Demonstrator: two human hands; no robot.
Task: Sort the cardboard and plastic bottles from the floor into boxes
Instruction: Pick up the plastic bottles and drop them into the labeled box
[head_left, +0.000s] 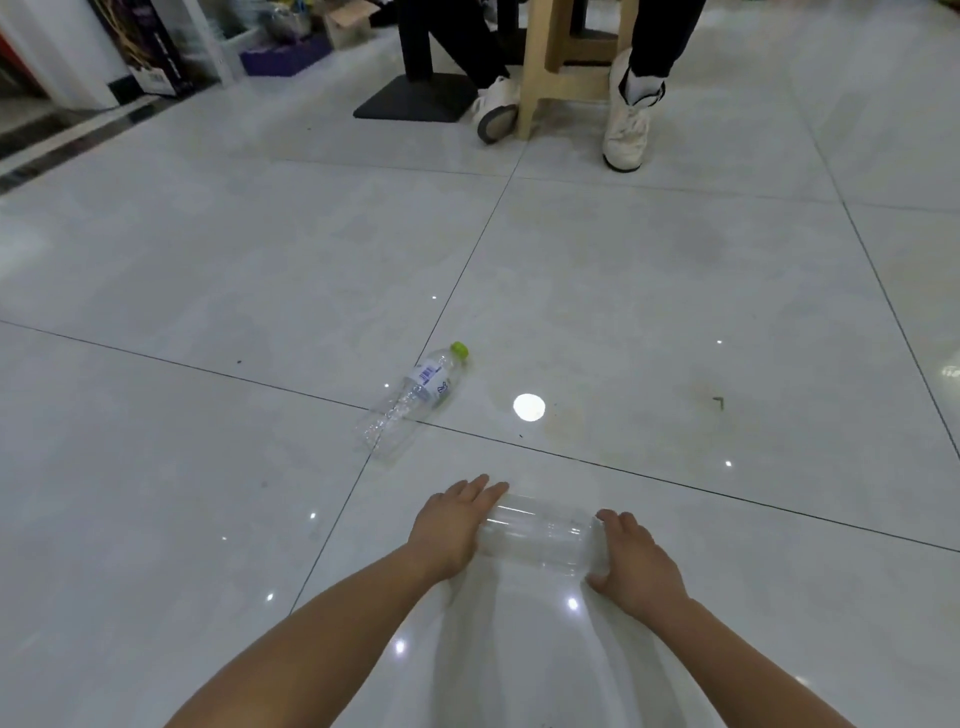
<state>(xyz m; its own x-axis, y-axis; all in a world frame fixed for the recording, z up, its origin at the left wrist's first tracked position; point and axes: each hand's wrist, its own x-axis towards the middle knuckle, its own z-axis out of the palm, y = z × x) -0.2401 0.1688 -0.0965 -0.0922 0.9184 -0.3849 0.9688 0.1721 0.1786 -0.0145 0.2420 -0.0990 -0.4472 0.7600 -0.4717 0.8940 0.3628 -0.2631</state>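
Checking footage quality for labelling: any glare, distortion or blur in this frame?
Head view: ceiling lights glare off the glossy floor, strongest as a round spot beside the green-capped bottle; wide-angle lens bends the tile seams; the clear bottle between left hand and right hand nearly vanishes against the floor.

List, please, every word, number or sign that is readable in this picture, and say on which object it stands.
No text reads clearly.
Green-capped bottle label: a barcode and blue print, too small to read.
Dark box at the wall: white label, blurred.
Clear bottle between the left hand and right hand: no label visible.
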